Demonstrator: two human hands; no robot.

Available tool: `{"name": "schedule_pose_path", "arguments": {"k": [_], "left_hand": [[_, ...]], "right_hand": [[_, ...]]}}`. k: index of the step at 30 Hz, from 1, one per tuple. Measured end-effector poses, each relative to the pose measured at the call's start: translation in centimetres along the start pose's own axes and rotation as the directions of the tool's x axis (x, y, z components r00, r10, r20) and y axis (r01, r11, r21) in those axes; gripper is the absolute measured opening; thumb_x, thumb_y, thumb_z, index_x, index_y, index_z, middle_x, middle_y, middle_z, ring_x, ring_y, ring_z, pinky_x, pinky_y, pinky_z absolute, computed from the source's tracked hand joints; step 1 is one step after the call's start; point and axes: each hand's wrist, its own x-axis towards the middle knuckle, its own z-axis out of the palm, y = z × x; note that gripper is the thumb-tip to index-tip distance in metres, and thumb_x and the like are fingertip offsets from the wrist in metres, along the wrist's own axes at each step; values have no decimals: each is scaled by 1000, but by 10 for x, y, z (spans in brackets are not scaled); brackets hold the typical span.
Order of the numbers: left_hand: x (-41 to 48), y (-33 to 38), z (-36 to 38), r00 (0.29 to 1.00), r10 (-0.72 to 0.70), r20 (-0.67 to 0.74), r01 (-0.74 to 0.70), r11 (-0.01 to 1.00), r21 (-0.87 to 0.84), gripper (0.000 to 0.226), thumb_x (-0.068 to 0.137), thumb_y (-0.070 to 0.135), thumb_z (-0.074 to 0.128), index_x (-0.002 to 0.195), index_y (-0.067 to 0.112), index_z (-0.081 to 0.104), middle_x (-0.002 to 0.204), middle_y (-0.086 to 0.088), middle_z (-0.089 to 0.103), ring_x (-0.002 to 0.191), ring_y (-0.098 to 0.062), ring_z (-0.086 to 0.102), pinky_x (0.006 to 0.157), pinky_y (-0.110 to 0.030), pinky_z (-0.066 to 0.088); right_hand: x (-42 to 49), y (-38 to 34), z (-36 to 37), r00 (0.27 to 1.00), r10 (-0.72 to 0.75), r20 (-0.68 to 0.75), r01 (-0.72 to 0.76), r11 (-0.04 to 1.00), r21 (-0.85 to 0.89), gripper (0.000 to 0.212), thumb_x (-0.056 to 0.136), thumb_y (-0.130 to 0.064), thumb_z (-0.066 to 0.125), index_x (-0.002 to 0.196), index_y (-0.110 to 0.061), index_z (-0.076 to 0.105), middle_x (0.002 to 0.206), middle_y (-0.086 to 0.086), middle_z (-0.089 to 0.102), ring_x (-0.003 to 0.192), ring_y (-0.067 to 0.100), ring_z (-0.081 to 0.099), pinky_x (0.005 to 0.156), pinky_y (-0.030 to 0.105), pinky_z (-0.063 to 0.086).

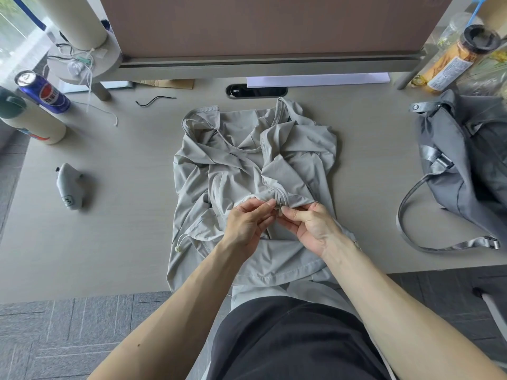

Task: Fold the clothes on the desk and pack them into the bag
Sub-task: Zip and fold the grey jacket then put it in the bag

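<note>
A light grey hooded jacket lies rumpled in the middle of the desk, hood toward the far side, its hem hanging over the near edge. My left hand and my right hand meet at the jacket's front, both pinching the fabric at the zipper. The zipper is partly open above my fingers. A dark grey bag with a long strap sits at the desk's right side, apart from both hands.
At the left stand a blue soda can, a cream bottle and a small grey pouch. A black cord lies near the back. A jar is at the far right. A partition closes the back.
</note>
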Motion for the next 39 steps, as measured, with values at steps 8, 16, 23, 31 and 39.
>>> {"name": "schedule_pose_path", "arguments": {"k": [8, 16, 23, 31, 39], "left_hand": [[1, -3, 4, 991, 120, -61, -118, 993, 24, 17, 69, 10, 80, 59, 17, 68, 77, -12, 69, 72, -18, 68, 72, -24, 56], [2, -5, 6, 976, 205, -77, -197, 975, 98, 18, 71, 9, 82, 61, 16, 69, 70, -9, 68, 66, -19, 62, 70, -29, 52], [4, -6, 3, 959, 271, -82, -247, 941, 230, 25, 78, 5, 82, 60, 17, 69, 75, -19, 64, 72, -27, 58, 79, -45, 49], [2, -8, 2, 957, 287, -48, -268, 933, 240, 23, 78, -3, 79, 64, 10, 66, 71, -17, 63, 69, -26, 61, 81, -46, 51], [0, -3, -1, 943, 332, 28, -318, 871, 374, 29, 78, -6, 79, 61, 12, 65, 64, -8, 67, 61, -16, 63, 64, -28, 53]], "right_hand": [[2, -1, 5, 1000, 12, -27, -12, 1000, 14, 28, 67, 5, 69, 95, 4, 67, 81, 11, 73, 74, 18, 71, 66, 28, 58], [2, -2, 7, 999, 23, -44, -23, 1000, -4, 26, 71, 6, 68, 97, 3, 68, 83, 11, 74, 76, 19, 72, 66, 28, 58], [0, -3, 9, 997, 14, -77, -14, 1000, 6, 17, 81, 12, 61, 91, 0, 69, 77, 9, 73, 70, 16, 71, 63, 27, 58], [-1, -5, 8, 995, 32, -98, -33, 999, -1, 15, 82, 10, 62, 90, 0, 71, 82, 12, 74, 75, 19, 72, 65, 27, 59], [-7, -6, 11, 990, 50, -128, -50, 999, 9, 15, 85, 11, 60, 88, 0, 69, 77, 11, 74, 71, 17, 72, 62, 26, 59]]}}
